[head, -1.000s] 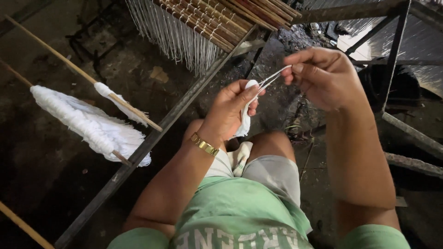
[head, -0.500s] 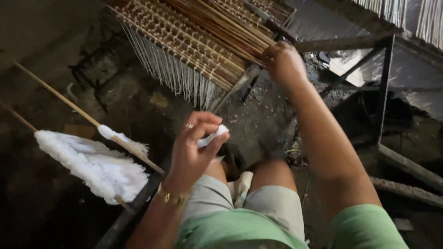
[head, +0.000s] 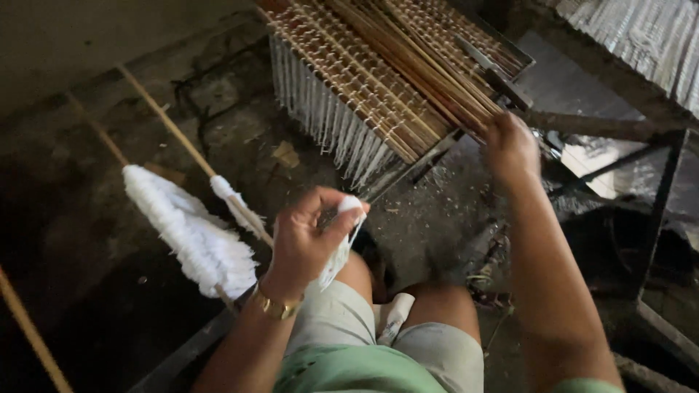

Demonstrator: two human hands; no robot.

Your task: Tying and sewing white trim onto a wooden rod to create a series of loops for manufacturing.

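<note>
From the head camera, looking down over your knees, your left hand (head: pixel 306 240) is raised in front of you with its fingers curled and pinched around a small bundle of white cotton strands (head: pixel 341 240); the loose ends trail down from your fingertips toward your left thigh. A gold-coloured bracelet (head: pixel 275 307) sits on that wrist.

Your right hand (head: pixel 512 149) reaches forward to the near ends of a stack of thin brown wooden sticks (head: pixel 408 80), which carries a hanging white thread fringe (head: pixel 328 124) along its left edge. Its fingers are hidden behind the back of the hand, so you cannot tell whether they grip a stick or only touch.

To your left, well apart from both hands, a long wooden rod wrapped in fluffy white fibre (head: pixel 191 233) slants across the dark dirt floor (head: pixel 87 218).
</note>
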